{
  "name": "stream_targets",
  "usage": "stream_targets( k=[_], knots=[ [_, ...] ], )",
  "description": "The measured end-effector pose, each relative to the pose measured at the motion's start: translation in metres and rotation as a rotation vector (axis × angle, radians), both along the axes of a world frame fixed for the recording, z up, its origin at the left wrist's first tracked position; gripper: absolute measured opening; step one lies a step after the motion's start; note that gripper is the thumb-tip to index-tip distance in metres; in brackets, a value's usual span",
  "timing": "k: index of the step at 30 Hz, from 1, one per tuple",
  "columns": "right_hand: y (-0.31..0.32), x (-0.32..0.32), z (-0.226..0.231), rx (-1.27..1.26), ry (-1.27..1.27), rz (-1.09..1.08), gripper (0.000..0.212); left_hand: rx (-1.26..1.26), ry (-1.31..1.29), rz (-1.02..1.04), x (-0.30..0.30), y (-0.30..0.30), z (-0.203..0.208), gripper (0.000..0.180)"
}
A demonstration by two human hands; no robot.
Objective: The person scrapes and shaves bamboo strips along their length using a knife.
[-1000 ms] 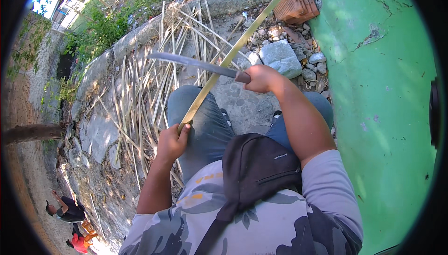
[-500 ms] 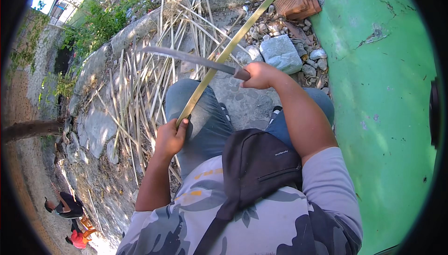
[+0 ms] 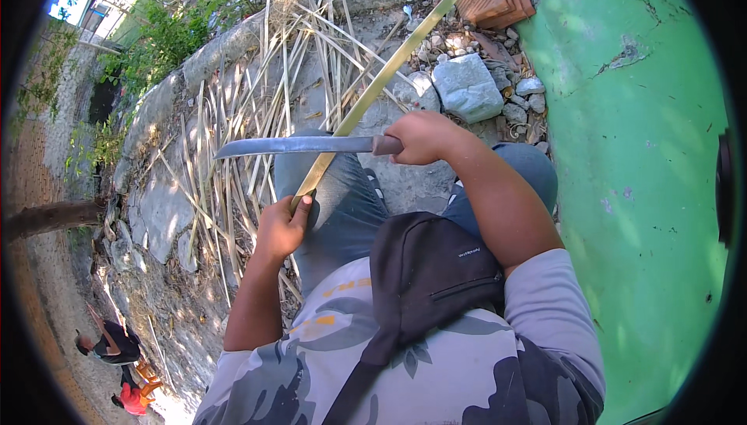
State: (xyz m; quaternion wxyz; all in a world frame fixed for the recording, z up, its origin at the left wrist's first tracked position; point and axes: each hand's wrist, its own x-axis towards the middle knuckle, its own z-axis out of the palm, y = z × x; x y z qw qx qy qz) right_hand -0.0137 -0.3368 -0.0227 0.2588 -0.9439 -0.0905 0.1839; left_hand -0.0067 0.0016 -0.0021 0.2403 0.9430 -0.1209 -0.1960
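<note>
Far off at the lower left, two other people (image 3: 117, 355) crouch on the dirt, one in dark clothes and one in red; a tree trunk (image 3: 50, 219) lies above them; next comes a heap of dry cane strips (image 3: 233, 137) spread over grey stone ground. Just past the heap, the left hand (image 3: 282, 226) is closed tight around the near end of a long yellow-green cane strip (image 3: 389, 67); the strip slants up and to the right, away from the person's knees in blue jeans (image 3: 342, 207), and its far end reaches the top edge by the bricks. Across the strip lies the long grey blade of a big knife (image 3: 299, 145), pointing left; the blade crosses the strip just above the left hand. The right hand (image 3: 424, 135) is closed around the knife's brown handle. A black bag (image 3: 424, 277) hangs on the person's chest. Further right sit a grey rock (image 3: 467, 86) and red bricks (image 3: 498, 1); a green wall (image 3: 654, 152) fills the right side.
</note>
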Motion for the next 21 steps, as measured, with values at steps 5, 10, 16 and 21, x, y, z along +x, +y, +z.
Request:
stream_targets(
  k=[5, 10, 16, 21],
  knots=[
    [-0.04, 0.011, -0.013, 0.114, 0.037, -0.211, 0.036, -0.012, -0.03, 0.005, -0.003, -0.003, 0.0, 0.052],
    [-0.04, 0.009, -0.015, 0.118, -0.01, -0.339, 0.038, -0.034, 0.021, 0.038, -0.001, -0.002, 0.001, 0.051],
    [-0.013, -0.003, 0.007, -0.003, -0.026, -0.158, 0.03, 0.006, 0.044, 0.048, 0.0, -0.006, 0.008, 0.05],
    [-0.02, 0.002, 0.001, 0.004, -0.062, -0.086, 0.03, 0.005, 0.024, 0.036, -0.002, -0.004, 0.005, 0.051]
  ],
)
